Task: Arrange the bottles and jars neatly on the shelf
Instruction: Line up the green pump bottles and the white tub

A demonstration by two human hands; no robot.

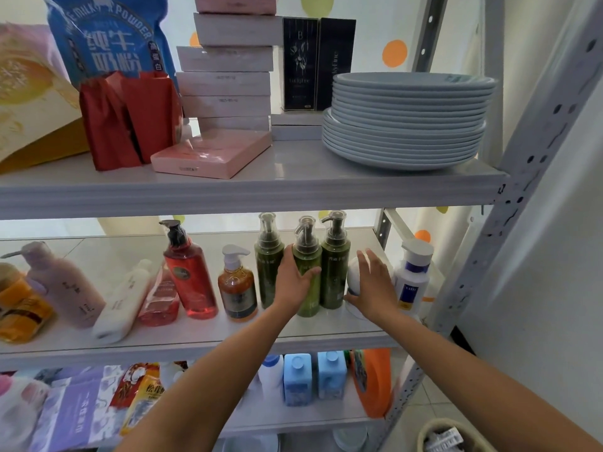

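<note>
1. Left hand [295, 283]: fingers and thumb wrapped round the middle green pump bottle [307, 252], which stands upright between two flanking green bottles [336, 259] on the middle shelf [195, 337].
2. Right hand [372, 287]: fingers spread, laid against a white jar [354, 272] just right of them.

wall [368, 44]: white, orange and yellow-green dots, seen behind the shelf | shelf [293, 194]: pale grey boards, perforated grey metal upright [535, 164] at right edge | floor [430, 399]: pale tiles, lower right | light: bright from behind
</note>
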